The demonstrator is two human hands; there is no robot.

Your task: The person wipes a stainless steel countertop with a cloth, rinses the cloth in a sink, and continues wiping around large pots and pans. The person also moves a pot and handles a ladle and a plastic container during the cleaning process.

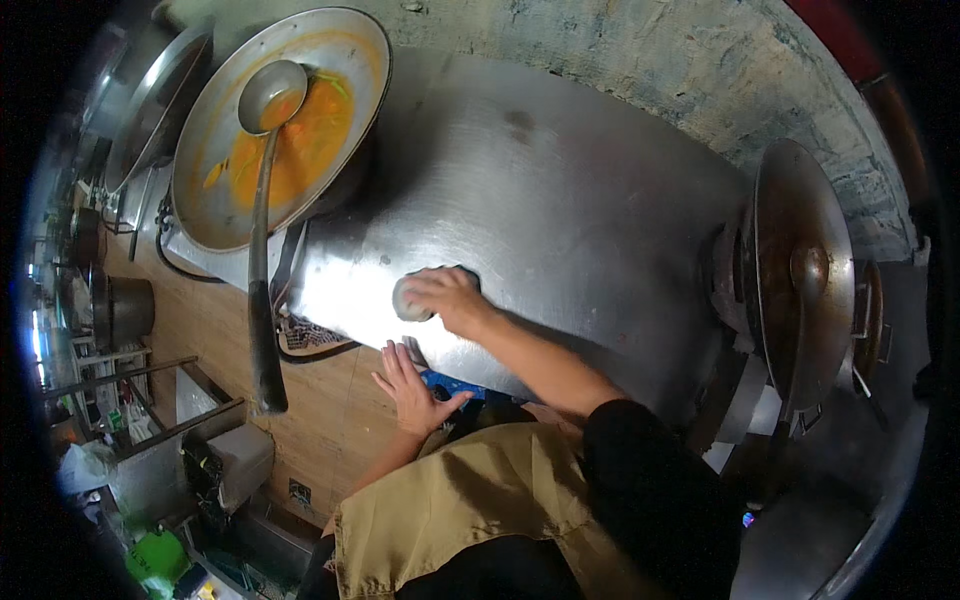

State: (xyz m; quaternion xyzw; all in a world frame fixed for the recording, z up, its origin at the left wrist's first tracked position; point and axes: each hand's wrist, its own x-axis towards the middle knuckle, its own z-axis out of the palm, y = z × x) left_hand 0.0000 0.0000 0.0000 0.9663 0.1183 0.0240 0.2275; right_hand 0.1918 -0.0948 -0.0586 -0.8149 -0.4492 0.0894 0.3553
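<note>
My right hand (pixel 455 300) presses a round greyish-white pad (pixel 407 303) flat against the steel counter (pixel 560 190); its exact kind is hard to make out, as my fingers cover part of it. Close by, my left hand (pixel 412 392) is open with its fingers spread, beside the counter's front edge, and nothing is in it. Left of both hands, a wide wok (pixel 210 215) holds orange soup (pixel 305 150). A ladle (pixel 262 240) rests in it, its long dark handle reaching out over the rim toward me.
At the right end stands another wok (pixel 810 200), brown inside, with a ladle (pixel 808 275) in it. A rough stone-like wall (pixel 640 60) rises behind the counter. Lower left, a metal rail (pixel 150 435), containers and a green object (pixel 157 558) stand near the tan floor (pixel 320 410).
</note>
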